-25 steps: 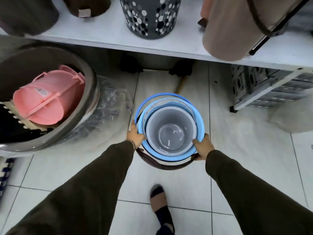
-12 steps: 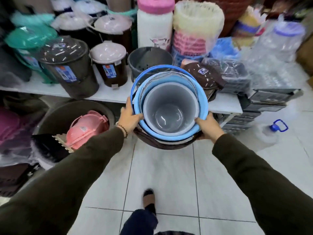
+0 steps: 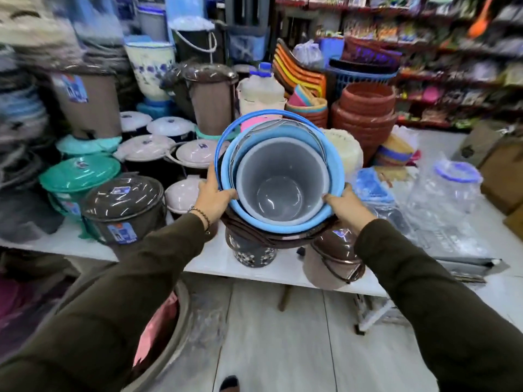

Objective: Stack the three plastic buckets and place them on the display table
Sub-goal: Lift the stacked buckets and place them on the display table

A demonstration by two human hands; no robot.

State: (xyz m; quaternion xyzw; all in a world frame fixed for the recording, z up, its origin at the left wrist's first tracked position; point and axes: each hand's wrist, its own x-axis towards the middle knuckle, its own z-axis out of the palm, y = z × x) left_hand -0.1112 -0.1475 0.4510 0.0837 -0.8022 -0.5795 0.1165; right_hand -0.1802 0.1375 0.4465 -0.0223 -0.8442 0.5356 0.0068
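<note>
Three nested buckets are held up in front of me: a grey bucket (image 3: 281, 190) inside a light blue bucket (image 3: 336, 171), inside a dark brown bucket (image 3: 271, 239) whose rim shows underneath. A blue handle arcs over the left side. My left hand (image 3: 213, 198) grips the left rim and my right hand (image 3: 343, 206) grips the right rim. The stack hangs above the front part of the white display table (image 3: 215, 261), not touching it.
The table is crowded: a brown lidded bin (image 3: 124, 207), a green lidded bin (image 3: 79, 176), a dotted grey bin (image 3: 253, 254), a tipped brown-lidded bin (image 3: 334, 261), terracotta pots (image 3: 365, 114) and a clear jar (image 3: 450, 190). A large grey tub (image 3: 169, 335) stands on the floor at left.
Both hands lifted the stacked buckets from near the floor up to table height and over the table's front. The view has risen from the floor to the table and shelves.
</note>
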